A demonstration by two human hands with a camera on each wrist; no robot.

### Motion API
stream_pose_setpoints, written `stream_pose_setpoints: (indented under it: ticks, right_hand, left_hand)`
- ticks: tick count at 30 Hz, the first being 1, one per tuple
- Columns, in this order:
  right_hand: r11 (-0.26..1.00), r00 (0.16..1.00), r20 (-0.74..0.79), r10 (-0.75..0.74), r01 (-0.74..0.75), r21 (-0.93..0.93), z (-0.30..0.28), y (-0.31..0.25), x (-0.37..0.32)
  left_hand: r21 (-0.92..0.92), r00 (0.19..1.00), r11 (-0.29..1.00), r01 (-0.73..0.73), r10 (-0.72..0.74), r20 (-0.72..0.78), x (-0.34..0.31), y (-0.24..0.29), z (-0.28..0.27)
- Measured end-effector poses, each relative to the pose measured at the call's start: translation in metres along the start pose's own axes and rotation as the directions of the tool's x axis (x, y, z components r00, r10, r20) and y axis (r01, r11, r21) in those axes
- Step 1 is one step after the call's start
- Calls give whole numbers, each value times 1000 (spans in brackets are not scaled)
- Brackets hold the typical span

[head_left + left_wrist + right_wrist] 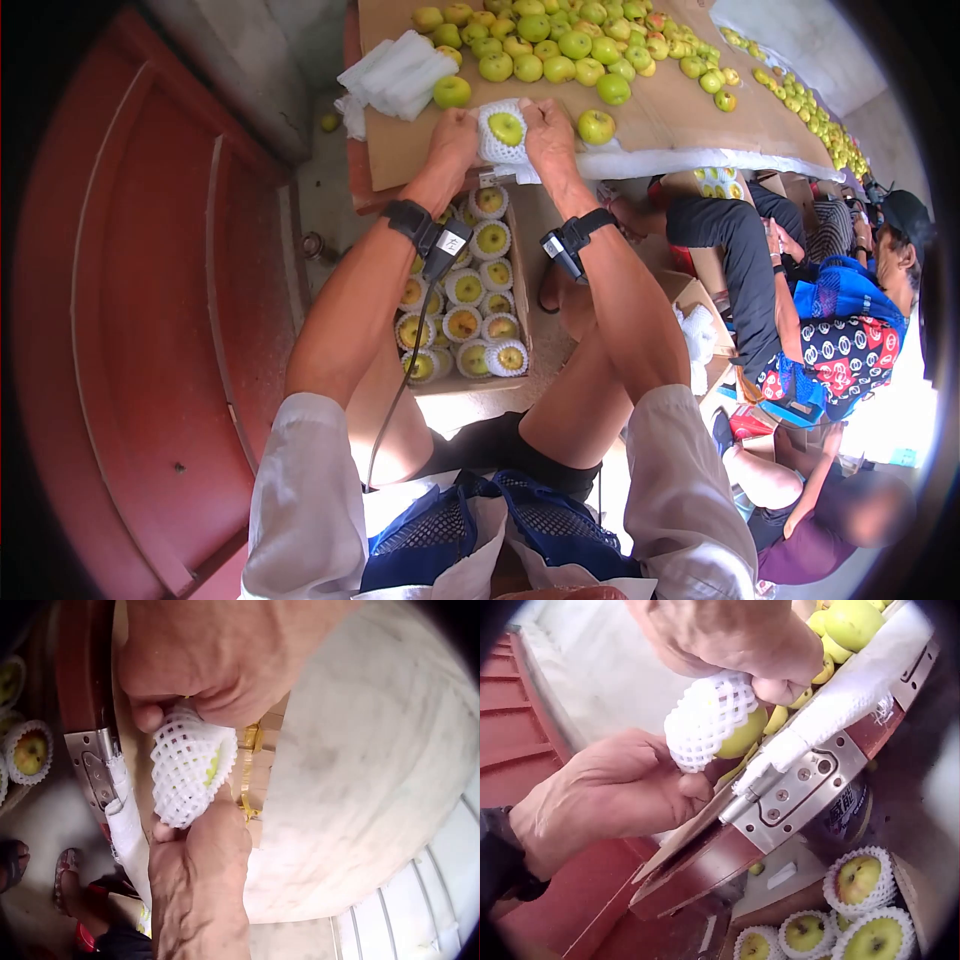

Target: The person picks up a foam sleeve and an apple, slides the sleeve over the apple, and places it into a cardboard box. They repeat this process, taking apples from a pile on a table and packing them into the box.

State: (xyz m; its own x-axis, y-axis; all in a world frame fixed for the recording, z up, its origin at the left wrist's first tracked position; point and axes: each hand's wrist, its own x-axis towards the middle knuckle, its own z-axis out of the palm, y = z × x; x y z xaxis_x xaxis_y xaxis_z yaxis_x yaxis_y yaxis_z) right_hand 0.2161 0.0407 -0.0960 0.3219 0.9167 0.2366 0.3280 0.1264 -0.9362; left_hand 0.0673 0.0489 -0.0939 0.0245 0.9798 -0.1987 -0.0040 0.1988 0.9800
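In the head view a green apple (507, 127) sits inside a white foam net (490, 148) at the table's near edge. My left hand (454, 138) holds the left side of the net, and my right hand (550, 138) grips the right side. Seen from the left wrist, the net (184, 769) covers most of the apple, with a strip of green skin (213, 769) showing. From the right wrist, the fingers of my right hand (731, 637) pinch the net's edge, while my left hand (622, 784) supports the apple from the other side.
Loose apples (560, 45) are spread over the cardboard-covered table (640, 130). A stack of flat foam nets (398, 75) lies at its left. Below, a carton (522, 300) holds netted apples (465, 287). A red door (150, 300) stands left; other people (830, 330) sit right.
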Motion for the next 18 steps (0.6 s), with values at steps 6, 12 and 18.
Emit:
stream_pose_setpoints:
  ticks: [6, 12, 18]
  right_hand:
    - [998, 999, -34, -29, 30, 48, -3, -19, -7]
    - [992, 998, -51, -39, 45, 120, 1, -19, -4]
    - [979, 996, -49, -69, 77, 188, 6, -28, -4]
  left_hand:
    - [-159, 993, 986, 43, -25, 115, -15, 13, -9]
    - [-192, 981, 980, 47, -9, 193, -25, 23, -15]
    - [-311, 985, 949, 51, 5, 175, -35, 36, -16]
